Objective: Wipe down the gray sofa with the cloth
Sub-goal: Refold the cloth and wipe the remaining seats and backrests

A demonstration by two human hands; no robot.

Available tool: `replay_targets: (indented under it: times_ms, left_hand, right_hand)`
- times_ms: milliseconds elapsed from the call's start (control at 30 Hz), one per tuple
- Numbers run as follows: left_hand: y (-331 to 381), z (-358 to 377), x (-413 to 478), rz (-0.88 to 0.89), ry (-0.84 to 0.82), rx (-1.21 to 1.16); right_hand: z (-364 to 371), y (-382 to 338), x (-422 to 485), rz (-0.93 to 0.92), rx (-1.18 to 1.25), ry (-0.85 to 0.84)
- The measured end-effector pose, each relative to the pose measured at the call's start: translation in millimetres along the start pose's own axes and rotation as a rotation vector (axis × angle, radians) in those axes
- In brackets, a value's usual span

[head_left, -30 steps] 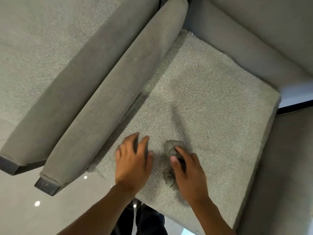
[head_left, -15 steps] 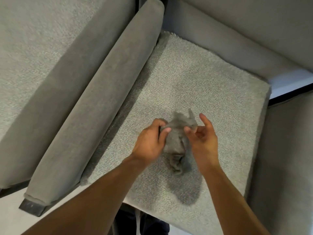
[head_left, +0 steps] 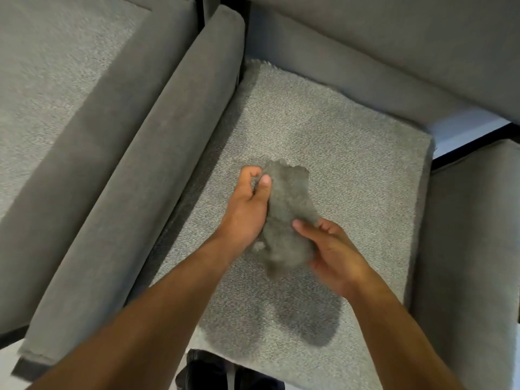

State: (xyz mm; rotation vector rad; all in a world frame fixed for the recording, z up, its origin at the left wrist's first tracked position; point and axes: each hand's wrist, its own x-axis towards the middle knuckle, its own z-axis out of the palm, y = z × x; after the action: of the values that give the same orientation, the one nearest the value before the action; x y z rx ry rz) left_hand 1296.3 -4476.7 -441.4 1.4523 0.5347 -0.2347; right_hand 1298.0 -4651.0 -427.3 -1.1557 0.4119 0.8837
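cloth [head_left: 287, 209]: gray, fluffy, bunched into a loose wad; held in the air above the seat cushion [head_left: 351, 142] of the gray sofa [head_left: 380, 60], apart from it, its shadow lying nearer the cushion's front edge
left hand [head_left: 247, 204]: thumb and curled fingers pinch the upper left edge of the cloth
right hand [head_left: 334, 254]: fingers curled round the lower right part, thumb pressed on top
handling: looks light, soft and limp; likely to sag and fold wherever unsupported, with little chance of slipping or damage
where to hold: probably best gathered into a flat pad under one palm, loose corners tucked in
risk: a trailing corner may drag or bunch on the nubbly cushion weave
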Motion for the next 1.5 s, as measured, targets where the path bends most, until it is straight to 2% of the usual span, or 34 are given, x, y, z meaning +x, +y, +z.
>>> replay_targets:
  times_ms: [133, 167, 233, 300, 367, 433, 500, 600, 700, 867, 933, 1033, 1167, 1200, 1267, 1333, 1367, 1433, 1500]
  left_hand:
    - [-17.5, -5.6, 12.8, -0.084, 0.081, 0.096]
    - [-20.9, -6.1, 13.3, -0.073, 0.084, 0.185]
    - [-27.9, -7.6, 9.6, 0.012, 0.084, 0.532]
    - [-36.7, -8.9, 3.2, 0.136, 0.037, 0.972]
    - [-46.5, -9.9, 0.1, 0.187, -0.098, 1.271]
    - [-60.7, -13.3, 1.0, 0.141, -0.186, 1.384]
    - [-72.8, -15.1, 2.6, 0.114, -0.188, 1.395]
    - [-77.7, -14.7, 2.0, 0.115, -0.135, 1.365]
    - [-79.7, -14.9, 0.9, 0.124, -0.111, 1.355]
    - [-83.7, -15.7, 2.1, 0.138, -0.088, 1.334]
    - [-83.4, -15.4, 2.4, 0.141, -0.089, 1.340]
    - [-83.0, -16.1, 1.7, 0.154, -0.084, 1.332]
    - [-81.9, -18.0, 1.5, 0.139, -0.107, 1.347]
    - [-81.5, -18.0, 1.8, 0.136, -0.105, 1.344]
    - [-81.8, -17.4, 2.5, 0.135, -0.103, 1.332]
    - [-83.0, -17.3, 3.1, 0.150, -0.088, 1.329]
    - [-84.3, -17.8, 2.9, 0.156, -0.086, 1.333]
    - [-85.9, -18.4, 2.6, 0.165, -0.079, 1.341]
    - [-87.0, -18.9, 3.1, 0.179, -0.077, 1.344]
  right_hand:
    - [-2.3, 5.6, 3.0, -0.059, 0.005, 0.329]
    - [-4.1, 9.0, 4.7, -0.034, -0.023, 0.374]
    - [-9.9, 19.5, 9.2, -0.020, -0.162, 0.496]
    - [-17.6, 29.2, 11.4, -0.181, -0.540, 0.676]
    - [-25.7, 36.0, 9.4, -0.450, -1.062, 0.820]
    - [-31.2, 48.5, 12.9, -0.541, -1.475, 0.705]
    - [-33.8, 72.8, 16.5, -0.499, -1.679, 0.481]
    - [-38.6, 105.5, 9.7, -0.545, -1.698, 0.413]
    - [-44.1, 109.0, 9.8, -0.615, -1.707, 0.373]
    - [-24.2, 49.3, 76.1, -0.521, -1.490, 0.525]
    - [-20.3, 39.6, 91.6, -0.557, -1.502, 0.542]
    - [-23.4, 57.5, 68.1, -0.601, -1.569, 0.610]
    - [-34.4, 75.9, 23.6, -0.702, -1.678, 0.396]
    - [-38.5, 69.2, 28.6, -0.715, -1.698, 0.397]
    - [-40.3, 48.4, 55.5, -0.675, -1.662, 0.557]
    - [-30.6, 31.0, 87.5, -0.634, -1.497, 0.759]
    - [-21.9, 30.5, 95.0, -0.636, -1.389, 0.789]
    - [-6.2, 48.2, 88.6, -0.648, -1.270, 0.689]
    - [-2.2, 69.5, 62.0, -0.702, -1.352, 0.498]
